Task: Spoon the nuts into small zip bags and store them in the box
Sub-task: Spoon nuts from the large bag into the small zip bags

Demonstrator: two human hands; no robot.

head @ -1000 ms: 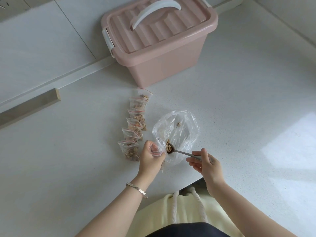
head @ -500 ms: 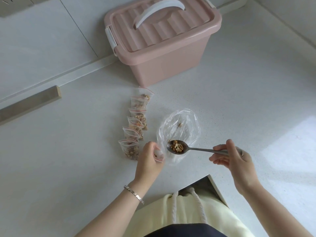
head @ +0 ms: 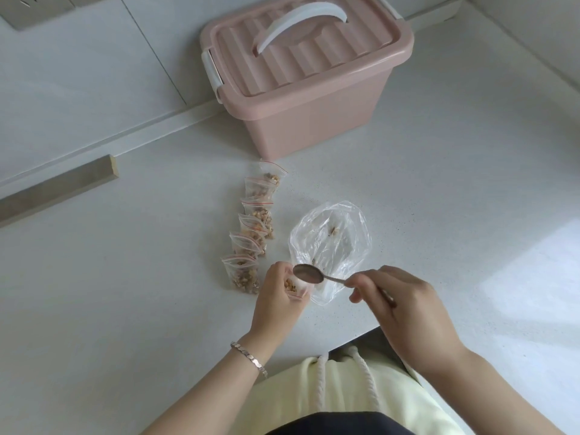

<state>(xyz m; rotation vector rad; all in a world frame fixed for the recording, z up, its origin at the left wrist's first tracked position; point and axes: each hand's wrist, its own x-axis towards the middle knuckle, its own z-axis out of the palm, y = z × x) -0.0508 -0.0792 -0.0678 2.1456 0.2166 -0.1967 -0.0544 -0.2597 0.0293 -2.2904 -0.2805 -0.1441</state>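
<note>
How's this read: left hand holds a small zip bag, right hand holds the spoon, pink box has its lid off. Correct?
No: the head view shows the pink box with its lid on. The rest holds: left hand holds the small zip bag, right hand holds the spoon.

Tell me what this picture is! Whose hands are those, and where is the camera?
There is no machine here, just a person working with bare hands. The camera sits on the person's head and looks down, so you see both arms from above. The left hand holds a small zip bag with nuts in it. The right hand holds a spoon right at that bag's mouth; the spoon looks empty. On the white counter lie a big, nearly empty clear bag and a row of small filled bags. Behind them stands a pink box with its lid on.
</note>
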